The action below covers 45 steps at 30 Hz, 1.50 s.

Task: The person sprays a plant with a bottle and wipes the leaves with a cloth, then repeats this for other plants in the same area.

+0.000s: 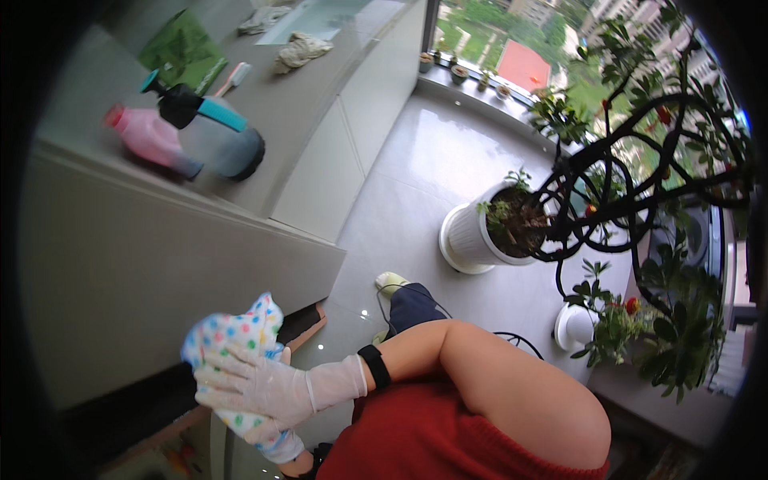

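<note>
A white cloth with coloured polka dots (252, 327) is bunched between my two gloved hands, in front of a pale cabinet side. My right hand (255, 384), in a thin whitish glove, lies over the cloth with its fingers spread along it. My left hand (279, 441) is underneath and mostly hidden by the cloth and my right hand; its glove cuff and wrist show below. The cloth's upper corner sticks out beyond my fingers.
On the grey counter (300, 120) stand a spray bottle (219, 141), a pink bottle (150, 138), a brush (234, 78), a green packet (183, 51) and a crumpled rag (302, 52). A large potted plant (480, 234) stands on the tiled floor; cables run by my feet.
</note>
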Each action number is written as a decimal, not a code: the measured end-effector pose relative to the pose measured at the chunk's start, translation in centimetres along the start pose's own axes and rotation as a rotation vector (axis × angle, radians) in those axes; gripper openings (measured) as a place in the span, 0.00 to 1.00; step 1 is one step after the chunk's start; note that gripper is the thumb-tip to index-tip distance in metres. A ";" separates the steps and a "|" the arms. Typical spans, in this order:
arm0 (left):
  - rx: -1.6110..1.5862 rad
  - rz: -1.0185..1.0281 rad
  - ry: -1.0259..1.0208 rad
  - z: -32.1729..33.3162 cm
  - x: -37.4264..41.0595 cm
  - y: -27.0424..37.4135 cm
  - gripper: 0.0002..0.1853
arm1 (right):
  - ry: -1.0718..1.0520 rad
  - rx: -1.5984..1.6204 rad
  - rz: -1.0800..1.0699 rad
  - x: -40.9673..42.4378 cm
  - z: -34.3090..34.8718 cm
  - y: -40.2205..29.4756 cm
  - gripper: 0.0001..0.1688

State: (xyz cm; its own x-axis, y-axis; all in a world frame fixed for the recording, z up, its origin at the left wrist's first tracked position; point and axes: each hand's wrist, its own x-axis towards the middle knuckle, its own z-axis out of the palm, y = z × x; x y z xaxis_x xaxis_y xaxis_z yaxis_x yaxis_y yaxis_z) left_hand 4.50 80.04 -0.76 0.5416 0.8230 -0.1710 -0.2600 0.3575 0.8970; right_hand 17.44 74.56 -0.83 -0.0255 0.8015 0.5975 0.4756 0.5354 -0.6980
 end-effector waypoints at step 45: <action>0.517 -0.636 -0.925 1.6 -16.3 -9.6 0.22 | 1.136 0.746 0.906 -34.5 8.5 -23.3 0.30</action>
State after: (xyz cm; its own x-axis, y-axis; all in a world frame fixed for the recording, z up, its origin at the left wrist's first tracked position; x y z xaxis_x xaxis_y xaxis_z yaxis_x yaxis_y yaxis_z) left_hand -0.53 62.47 -5.93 0.8723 -0.1300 -0.4714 0.4885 0.1907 0.8514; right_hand -0.22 36.68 -8.54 0.7934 0.4916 -0.3589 -0.5411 0.2996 -0.7858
